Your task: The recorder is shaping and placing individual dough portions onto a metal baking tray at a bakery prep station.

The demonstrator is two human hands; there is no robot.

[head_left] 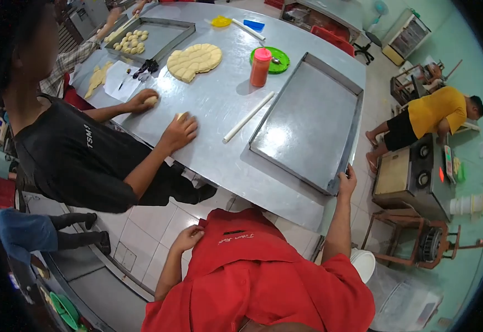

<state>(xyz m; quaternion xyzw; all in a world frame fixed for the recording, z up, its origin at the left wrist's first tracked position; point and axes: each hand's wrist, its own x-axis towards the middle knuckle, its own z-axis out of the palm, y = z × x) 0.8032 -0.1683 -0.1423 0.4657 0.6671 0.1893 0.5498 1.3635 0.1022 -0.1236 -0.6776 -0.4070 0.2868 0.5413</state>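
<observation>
My right hand [347,182] is closed on the near right corner of a large, shallow metal baking tray [308,119], its fingers at the outer wall. Nothing lies in the tray, which rests on the steel table [213,157]. My left hand [188,239] hangs low beside my red apron [247,243], fingers loosely stretched and nothing visible in them. Left of the tray lies a white rolling pin [248,117]. Behind the pin stand a red squeeze bottle [261,69] and a green plate [277,61] with a spoon on it.
A co-worker in black [81,149] rolls dough pieces at the table's left side. Further back lie a divided dough round [194,61] and a second tray [169,39] with several dough balls. A person in yellow [435,116] bends over equipment at right. A white bucket [363,264] stands near my right arm.
</observation>
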